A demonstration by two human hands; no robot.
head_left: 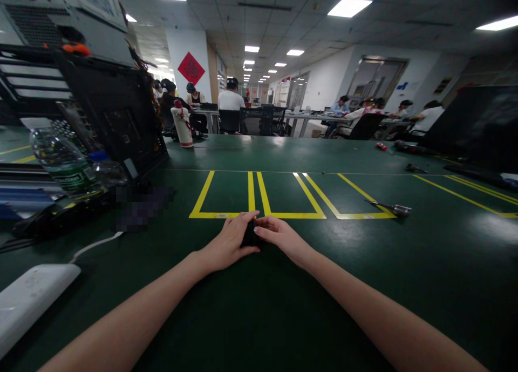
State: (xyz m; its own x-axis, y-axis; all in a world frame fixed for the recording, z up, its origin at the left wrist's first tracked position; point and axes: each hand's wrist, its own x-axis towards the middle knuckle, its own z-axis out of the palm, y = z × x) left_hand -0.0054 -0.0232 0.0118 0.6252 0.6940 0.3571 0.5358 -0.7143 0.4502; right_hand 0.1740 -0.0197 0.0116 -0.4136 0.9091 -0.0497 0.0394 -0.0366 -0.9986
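Observation:
A small black object (250, 234), its kind too dark to make out, sits between my hands just below the yellow tape lines. My left hand (226, 243) curves around it, fingers on the far side and thumb on the near side. From the right, my right hand (283, 239) meets it with thumb and fingers drawn together in a pinch at its edge. Whatever lies between those fingertips is too small to name. Right of my hands, a screwdriver-like metal tool (400, 210) rests across the tape.
Yellow tape outlines (297, 216) mark the green table (259, 318). At left stand an open black computer case (117, 107), plastic bottles (60, 159) and a white power strip (34, 296). A white tumbler (183, 126) is farther back. Several people sit at distant tables.

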